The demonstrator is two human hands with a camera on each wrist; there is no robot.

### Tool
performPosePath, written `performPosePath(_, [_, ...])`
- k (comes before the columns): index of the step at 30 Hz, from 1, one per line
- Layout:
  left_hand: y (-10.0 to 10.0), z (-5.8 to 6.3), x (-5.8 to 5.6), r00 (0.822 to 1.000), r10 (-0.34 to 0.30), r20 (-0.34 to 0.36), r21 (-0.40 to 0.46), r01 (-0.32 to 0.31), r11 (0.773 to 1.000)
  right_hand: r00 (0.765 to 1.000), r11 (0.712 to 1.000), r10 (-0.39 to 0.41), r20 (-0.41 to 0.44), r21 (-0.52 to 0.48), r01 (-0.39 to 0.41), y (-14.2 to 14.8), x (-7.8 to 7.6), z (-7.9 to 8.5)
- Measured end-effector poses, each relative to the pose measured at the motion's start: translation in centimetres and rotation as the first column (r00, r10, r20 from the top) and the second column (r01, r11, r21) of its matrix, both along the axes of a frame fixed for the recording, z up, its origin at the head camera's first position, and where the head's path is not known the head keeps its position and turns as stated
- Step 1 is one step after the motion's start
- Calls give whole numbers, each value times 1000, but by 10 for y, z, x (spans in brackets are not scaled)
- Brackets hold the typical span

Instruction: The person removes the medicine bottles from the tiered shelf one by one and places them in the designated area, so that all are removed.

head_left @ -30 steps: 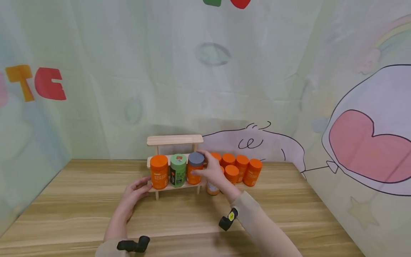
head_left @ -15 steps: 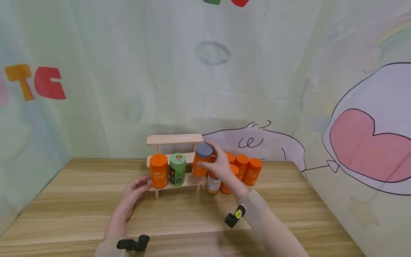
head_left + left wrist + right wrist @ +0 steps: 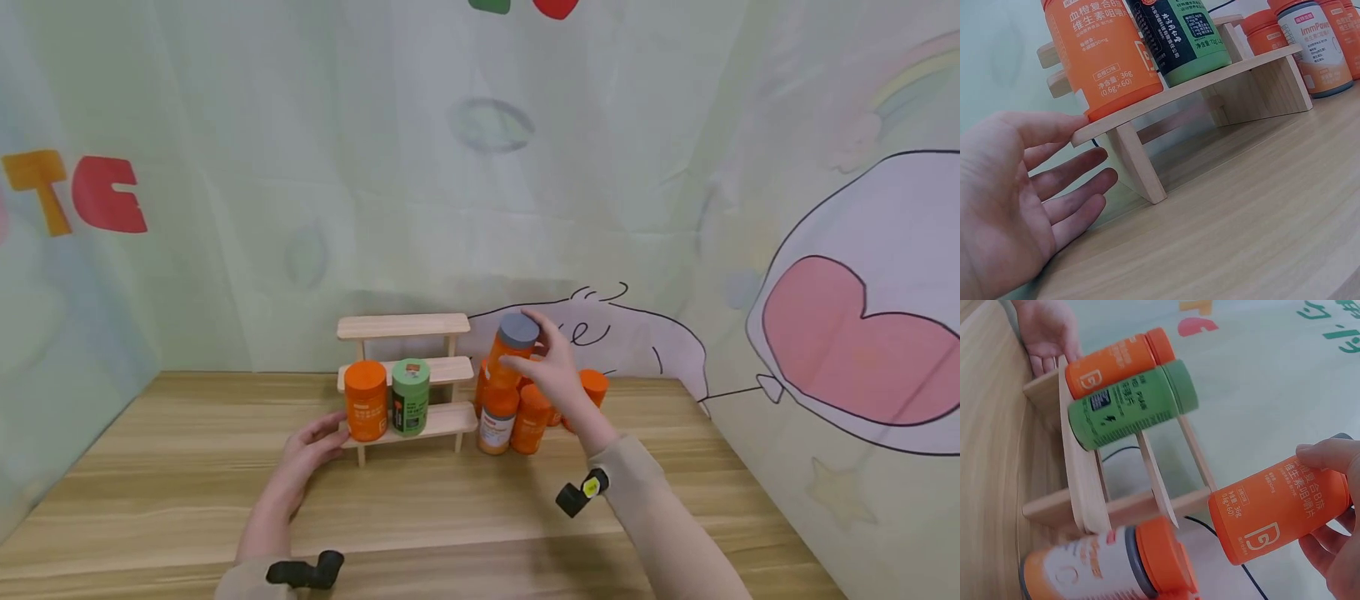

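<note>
A small three-tier wooden rack (image 3: 447, 419) stands at the back of the table. On its lowest tier sit an orange bottle (image 3: 366, 406) with an orange lid and a green bottle (image 3: 410, 402). My left hand (image 3: 303, 454) rests at the rack's left end; in the left wrist view a fingertip touches the board's end beneath the orange bottle, the other fingers loosely bent. My right hand (image 3: 558, 375) grips another orange bottle (image 3: 1272, 506), which has a grey lid (image 3: 518, 331), between thumb and fingers. That bottle is tilted in the air, right of the rack.
Several orange bottles (image 3: 531, 423) stand grouped on the table (image 3: 420, 508) right of the rack, below my right hand. In front is one with a white label (image 3: 497, 429). A printed cloth backdrop (image 3: 300, 167) rises behind the table.
My right hand has lifted the grey-lidded bottle off the rack's lowest tier and carried it up and right, over the grouped bottles. My left hand has stayed at the rack's end.
</note>
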State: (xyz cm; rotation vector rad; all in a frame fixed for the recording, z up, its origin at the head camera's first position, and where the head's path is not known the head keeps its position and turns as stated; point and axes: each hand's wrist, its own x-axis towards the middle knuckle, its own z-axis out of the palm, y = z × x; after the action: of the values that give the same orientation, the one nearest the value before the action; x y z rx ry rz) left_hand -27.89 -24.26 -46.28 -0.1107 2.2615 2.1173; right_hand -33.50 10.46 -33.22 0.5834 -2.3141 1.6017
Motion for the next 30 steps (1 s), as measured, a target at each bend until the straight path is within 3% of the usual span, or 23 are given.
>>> performPosePath(11, [0,0,0,1000,0,6,-7,0,1000,996,996,-84,37,8,84,40,2,1])
performPosePath(21, [0,-1,1,1000,-2,16,-11,2,1000,984,984,-175,-29,11,176,76,2,-12])
performPosePath(30, [0,-2,-1,1000,-10,18,-24,11,1000,978,980,-199,65,12,199,95,8,-28])
